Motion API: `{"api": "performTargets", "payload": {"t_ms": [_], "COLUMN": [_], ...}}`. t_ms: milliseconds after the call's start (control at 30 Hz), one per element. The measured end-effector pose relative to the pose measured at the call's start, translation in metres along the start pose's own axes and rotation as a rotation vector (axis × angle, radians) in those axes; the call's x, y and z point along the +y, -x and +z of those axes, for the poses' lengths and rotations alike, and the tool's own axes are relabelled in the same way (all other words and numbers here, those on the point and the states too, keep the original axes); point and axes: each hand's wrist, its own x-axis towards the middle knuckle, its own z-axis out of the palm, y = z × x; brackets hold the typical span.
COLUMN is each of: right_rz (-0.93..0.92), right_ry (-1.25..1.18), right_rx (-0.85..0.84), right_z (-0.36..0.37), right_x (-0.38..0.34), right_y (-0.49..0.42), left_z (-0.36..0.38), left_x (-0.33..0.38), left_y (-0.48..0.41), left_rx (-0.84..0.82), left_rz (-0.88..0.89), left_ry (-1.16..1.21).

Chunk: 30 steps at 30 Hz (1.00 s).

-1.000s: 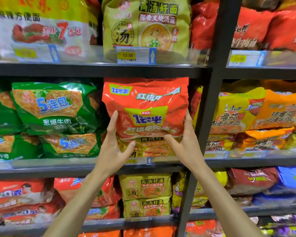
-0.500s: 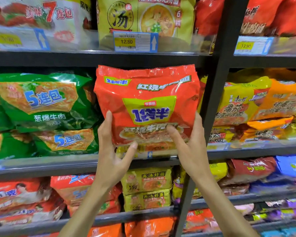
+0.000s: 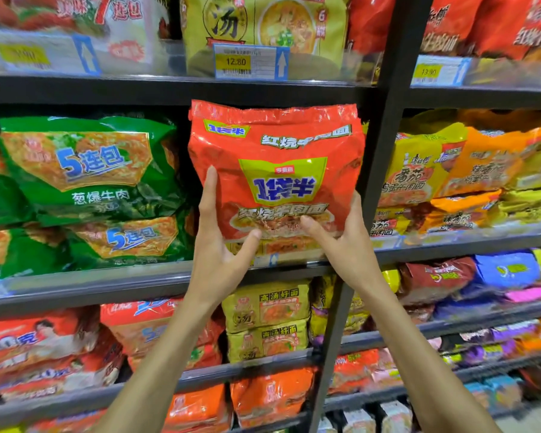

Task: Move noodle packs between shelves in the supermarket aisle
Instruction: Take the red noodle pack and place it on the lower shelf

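A large red noodle pack [image 3: 275,145] with a yellow-green label is held upright in front of the middle shelf [image 3: 107,285]. My left hand [image 3: 222,245] grips its lower left edge, thumb across the front and fingers up the side. My right hand [image 3: 344,242] grips the lower right corner, thumb on the front. The pack's bottom edge hangs just above a yellow pack [image 3: 291,245] lying on that shelf.
Green noodle packs [image 3: 85,176] fill the shelf to the left. A black upright post [image 3: 378,170] stands right beside the held pack, with yellow and orange packs [image 3: 469,170] beyond it. A shelf above [image 3: 175,89] carries a 12.80 price tag [image 3: 250,62]. Lower shelves hold more packs.
Both hands have pulled the red pack out of the shelf toward me and lifted it slightly; it now looks larger and closer. The view has shifted a little downward.
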Motion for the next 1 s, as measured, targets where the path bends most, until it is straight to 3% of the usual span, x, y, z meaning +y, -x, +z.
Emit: {"api": "performTargets", "payload": {"t_ms": [133,533,1000], "right_rz": [0.024,0.067,0.153], "right_ry": [-0.053,0.02,0.021], "right_rx": [0.086,0.137,0.273], "right_z": [-0.005,-0.061,-0.21], "right_x": [-0.013,-0.032,-0.046], "right_y": [0.026,0.109,0.273], "left_z": [-0.003,0.007,0.09], "left_x": [0.016,0.073,0.209], "left_y": [0.015,0.058,0.171], "left_rx": [-0.012,-0.153,-0.238], "left_rz": [-0.005,-0.086,-0.064], "left_ry": [0.036,0.113,0.195]}}
